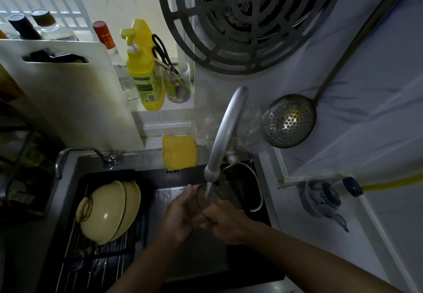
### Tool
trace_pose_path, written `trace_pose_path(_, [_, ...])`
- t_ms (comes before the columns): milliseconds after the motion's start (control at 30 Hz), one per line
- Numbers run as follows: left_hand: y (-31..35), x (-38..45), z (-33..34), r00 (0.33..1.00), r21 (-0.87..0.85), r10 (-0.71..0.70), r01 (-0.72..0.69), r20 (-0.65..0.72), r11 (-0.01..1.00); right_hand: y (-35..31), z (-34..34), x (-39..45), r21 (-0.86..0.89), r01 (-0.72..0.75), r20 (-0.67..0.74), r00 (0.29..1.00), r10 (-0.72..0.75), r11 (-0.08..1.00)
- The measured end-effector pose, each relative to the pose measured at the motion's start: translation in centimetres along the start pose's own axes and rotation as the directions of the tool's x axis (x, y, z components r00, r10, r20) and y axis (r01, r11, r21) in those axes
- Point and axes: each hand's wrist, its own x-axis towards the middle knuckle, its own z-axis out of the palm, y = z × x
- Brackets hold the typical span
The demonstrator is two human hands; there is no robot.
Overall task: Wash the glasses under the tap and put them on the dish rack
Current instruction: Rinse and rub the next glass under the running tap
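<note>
A clear glass [201,201] with a dark rim lies on its side under the stream from the grey tap [225,132], above the sink [194,258]. My left hand [179,215] cups the glass from the left. My right hand [225,219] grips it from the right, fingers at the rim. The dish rack [100,260] fills the left part of the sink and holds two yellow bowls [109,210]. Another clear glass [82,260] seems to lie on the rack's front, dim and hard to make out.
A yellow cloth [179,152] hangs over the sink's back edge. A strainer basket [242,185] sits in the sink's right corner. A white cutting board [66,91], a yellow soap bottle [143,68], a skimmer ladle [288,121] and a scrubber [320,197] surround the sink.
</note>
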Motion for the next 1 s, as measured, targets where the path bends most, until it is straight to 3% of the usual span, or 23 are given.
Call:
trace_pose_path(133, [0.6, -1.0, 0.5, 1.000, 0.347, 0.002, -0.008, 0.017, 0.938, 0.1, -1.5, 0.0, -0.288, 0.075, 0.114, 0.993, -0.043, 0.955])
trace_pose_path(233, [1.1, -1.5, -0.5, 0.987, 0.524, 0.021, -0.101, 0.157, 0.846, -0.1, -2.3, 0.0, -0.339, 0.072, 0.180, 0.984, -0.010, 0.938])
trace_pose_path(267, [1.2, -1.7, -0.6, 0.976, 0.596, 0.038, -0.161, 0.213, 0.787, 0.0, -2.5, 0.0, -0.331, 0.073, 0.199, 0.980, -0.005, 0.941])
trace_pose_path(400, [1.0, -1.5, -0.5, 0.940, 0.861, 0.157, -0.339, 0.301, 0.379, 0.1, -2.5, 0.0, -0.281, 0.148, 0.241, 0.967, -0.080, 0.948])
trace_pose_path(500, [1.0, -0.9, -1.1, 0.945, 0.917, 0.164, -0.316, 0.282, 0.243, -0.1, -2.5, -0.1, -0.297, 0.246, 0.233, 0.956, -0.180, 0.922])
trace_pose_path(600, [1.6, -1.6, 0.2, 0.959, 0.953, 0.075, -0.282, 0.275, 0.111, 0.3, -2.5, -0.5, -0.370, 0.287, 0.223, 0.951, -0.216, 0.884])
trace_pose_path(667, [2.2, -1.6, 0.7, 0.954, 0.947, -0.016, -0.295, 0.300, 0.125, 0.9, -2.3, -0.6, -0.390, 0.305, 0.202, 0.949, -0.243, 0.868])
trace_pose_path(733, [2.8, -1.5, 0.8, 0.947, 0.931, -0.067, -0.293, 0.313, 0.217, 1.4, -1.7, -0.1, -0.434, 0.287, 0.202, 0.955, -0.218, 0.854])
trace_pose_path(833, [2.6, -1.2, 0.3, 0.950, 0.904, 0.085, -0.313, 0.301, 0.292, 1.8, -0.9, 0.5, -0.376, 0.182, 0.170, 0.977, -0.125, 0.909])
trace_pose_path(900, [1.8, -1.0, 0.3, 0.924, 0.884, 0.215, -0.370, 0.317, 0.286, 1.8, -0.5, 0.9, -0.192, 0.045, 0.043, 0.998, -0.038, 0.980])
trace_pose_path(1000, [0.6, -0.9, 0.5, 0.857, 0.863, 0.371, -0.454, 0.356, 0.220, 1.1, -0.4, 1.1, -0.056, -0.047, 0.008, 0.999, 0.047, 0.997])
